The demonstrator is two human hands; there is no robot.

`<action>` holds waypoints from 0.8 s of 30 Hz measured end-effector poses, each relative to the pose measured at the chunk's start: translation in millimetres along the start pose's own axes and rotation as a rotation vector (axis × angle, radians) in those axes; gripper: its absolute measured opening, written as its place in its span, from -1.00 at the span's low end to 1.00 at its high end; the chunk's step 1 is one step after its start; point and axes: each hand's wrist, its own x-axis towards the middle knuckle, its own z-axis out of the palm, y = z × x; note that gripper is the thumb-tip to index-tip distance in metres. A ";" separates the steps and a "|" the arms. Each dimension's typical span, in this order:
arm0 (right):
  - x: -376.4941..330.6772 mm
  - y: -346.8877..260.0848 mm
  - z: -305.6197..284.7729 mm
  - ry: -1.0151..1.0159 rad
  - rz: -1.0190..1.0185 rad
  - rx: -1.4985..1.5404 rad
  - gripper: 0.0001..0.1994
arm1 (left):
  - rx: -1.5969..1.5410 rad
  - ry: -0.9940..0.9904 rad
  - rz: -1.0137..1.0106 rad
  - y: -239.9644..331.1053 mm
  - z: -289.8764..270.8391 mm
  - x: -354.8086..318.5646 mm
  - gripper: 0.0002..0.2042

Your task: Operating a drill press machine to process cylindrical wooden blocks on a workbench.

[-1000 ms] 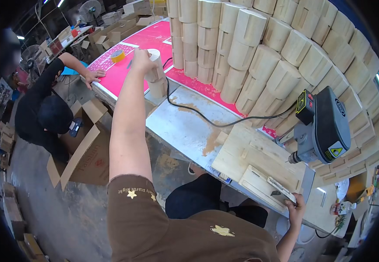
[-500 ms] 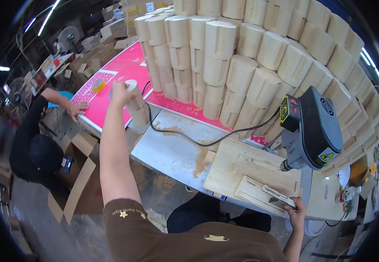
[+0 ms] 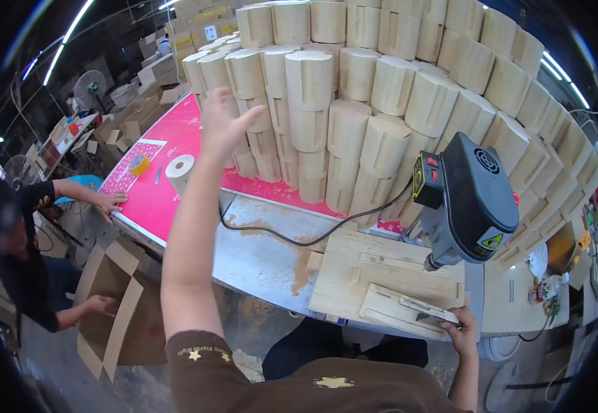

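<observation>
My left hand (image 3: 227,127) is raised at the left of the stacked wooden blocks (image 3: 309,89), fingers spread and nothing in them. Just below it, partly behind my forearm, a white roll (image 3: 178,167) stands on the pink sheet. Down at the table's front right, my right hand (image 3: 463,325) is closed round the end of a narrow pale strip with a metal part (image 3: 428,310); its exact kind is unclear. That strip lies on a small wooden board (image 3: 385,304), on top of a larger wooden board (image 3: 337,275). A black and grey drill press head (image 3: 474,199) hangs over them.
A black cable (image 3: 299,242) crosses the metal tabletop (image 3: 244,258), where sawdust lies. Yellow tape (image 3: 138,164) sits on the pink sheet (image 3: 147,213). At left, a person (image 3: 20,255) rests one hand on the table's edge and reaches into an open cardboard box (image 3: 130,316).
My left hand has let go of what it gripped beside the white roll and has risen toward the stack, fingers spreading. The person at left has straightened up. My right hand keeps its hold.
</observation>
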 end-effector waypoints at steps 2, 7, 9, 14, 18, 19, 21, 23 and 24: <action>2.2 0.1 0.3 0.011 -0.037 -0.018 -0.73 | -0.044 -0.017 -0.017 44.7 30.9 -3.2 -0.11; 2.1 5.9 3.1 0.011 -0.054 -0.031 -0.73 | -0.003 0.071 -0.166 96.3 94.6 -0.3 0.01; -0.9 8.8 5.4 0.021 0.017 0.039 -0.73 | 0.014 0.113 -0.306 108.5 103.9 2.1 0.00; -0.1 6.5 5.3 -0.004 -0.024 0.006 -0.72 | -0.024 0.455 -0.130 88.0 102.6 51.1 -0.11; 1.0 3.9 0.5 0.005 -0.036 -0.030 -0.71 | 0.129 0.385 -0.161 61.5 70.2 123.7 -0.18; 0.2 3.7 -2.0 0.001 -0.015 -0.040 -0.72 | 0.126 0.384 -0.148 60.6 64.9 136.9 -0.18; -1.1 5.0 -3.1 0.004 0.002 -0.038 -0.72 | 0.214 0.214 -0.273 56.6 52.0 162.7 -0.16; -2.2 8.1 -3.2 -0.003 0.053 -0.016 -0.74 | 0.192 0.181 -0.242 32.6 54.4 192.4 -0.14; -0.2 7.1 -1.1 0.005 0.054 -0.011 -0.74 | 0.171 0.148 -0.224 20.6 59.5 206.3 -0.11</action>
